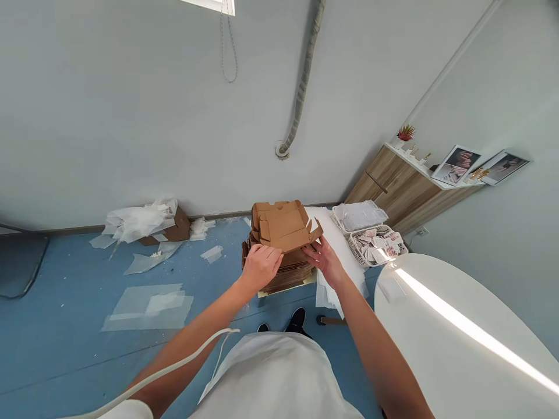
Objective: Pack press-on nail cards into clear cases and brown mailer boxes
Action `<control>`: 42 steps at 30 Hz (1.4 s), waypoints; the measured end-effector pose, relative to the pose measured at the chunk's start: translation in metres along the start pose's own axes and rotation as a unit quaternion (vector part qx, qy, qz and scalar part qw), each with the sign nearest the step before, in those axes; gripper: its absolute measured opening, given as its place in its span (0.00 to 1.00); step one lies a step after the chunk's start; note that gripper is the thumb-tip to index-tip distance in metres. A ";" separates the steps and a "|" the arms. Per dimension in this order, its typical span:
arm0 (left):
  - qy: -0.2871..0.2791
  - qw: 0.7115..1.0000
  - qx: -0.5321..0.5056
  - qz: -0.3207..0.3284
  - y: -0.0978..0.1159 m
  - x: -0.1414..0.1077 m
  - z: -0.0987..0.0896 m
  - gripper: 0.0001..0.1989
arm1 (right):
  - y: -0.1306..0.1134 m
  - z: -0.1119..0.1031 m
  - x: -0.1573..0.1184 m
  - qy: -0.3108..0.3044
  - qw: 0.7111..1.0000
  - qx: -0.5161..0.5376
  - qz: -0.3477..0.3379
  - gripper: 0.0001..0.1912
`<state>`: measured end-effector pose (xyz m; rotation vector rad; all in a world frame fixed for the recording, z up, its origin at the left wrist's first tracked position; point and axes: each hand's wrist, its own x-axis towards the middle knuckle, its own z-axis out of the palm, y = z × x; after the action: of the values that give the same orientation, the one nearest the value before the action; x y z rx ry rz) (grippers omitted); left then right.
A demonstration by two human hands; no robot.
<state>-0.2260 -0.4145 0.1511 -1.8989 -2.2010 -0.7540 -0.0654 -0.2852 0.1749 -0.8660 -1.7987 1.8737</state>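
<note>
A brown cardboard box [286,224], partly folded with flaps sticking up, lies over a tall stack of flat cardboard boxes [286,279]. My left hand [261,266] is closed on its near left edge, fingers curled over the cardboard. At the near right corner my right hand [324,262] grips the raised side flap, with the thumb and fingers around it. The undersides of the fingers are partly hidden by the cardboard. Sheets of white packing paper [334,238] lie just right of the stack.
Right of the paper stand two white baskets, one with clear plastic packs [360,215], one with small printed cards [379,245]. A round white table [454,337] is at the right, a wooden cabinet [402,186] behind. Crumpled white wrapping [140,221] and loose sheets [151,307] lie on the left floor.
</note>
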 end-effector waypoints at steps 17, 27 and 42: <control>-0.041 0.989 -0.137 -0.050 0.036 -0.002 0.010 0.19 | 0.005 -0.021 -0.023 0.146 0.977 -0.132 0.085 0.28; -0.001 0.949 -0.286 -0.136 0.084 0.027 0.043 0.39 | 0.029 -0.095 -0.124 0.246 0.969 0.001 -0.009 0.28; -0.366 0.807 -0.454 -0.096 0.292 0.006 0.162 0.29 | 0.131 -0.170 -0.336 0.426 0.902 -0.058 -0.031 0.29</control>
<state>0.0873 -0.3128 0.0944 -2.7952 -2.7935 -1.5389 0.3105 -0.3959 0.1024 -1.3713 -1.3408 1.0572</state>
